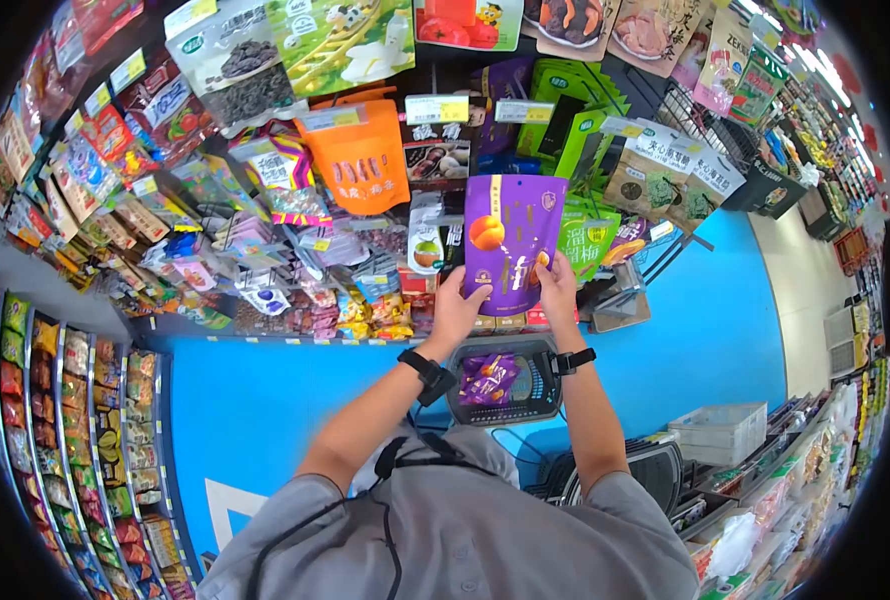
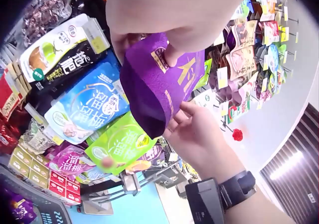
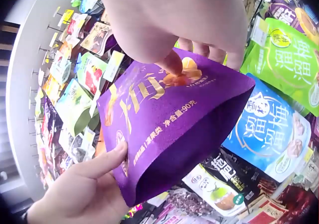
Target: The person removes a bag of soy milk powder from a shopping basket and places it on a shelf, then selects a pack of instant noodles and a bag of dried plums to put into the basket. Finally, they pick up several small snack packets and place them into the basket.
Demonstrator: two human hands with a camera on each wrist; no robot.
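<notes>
A purple pouch [image 1: 513,235] printed with orange fruit and gold lettering stands upright in front of the shelves, held between both hands. My left hand [image 1: 457,308] grips its lower left edge, thumb on the printed face. On the opposite edge, my right hand [image 1: 559,292] pinches the pouch with its thumb in front and fingers behind. The right wrist view shows the pouch's bottom fold [image 3: 194,149] facing the camera. Below the hands, a dark shopping basket [image 1: 510,412] has small purple packets [image 1: 488,378] in it.
Hanging snack pouches fill the rack ahead, including an orange pouch [image 1: 357,155] and green pouches [image 1: 587,238] close to the held one. Another snack shelf [image 1: 85,430] rises at left. Blue floor [image 1: 265,400] lies below. A pale crate [image 1: 720,432] sits at right.
</notes>
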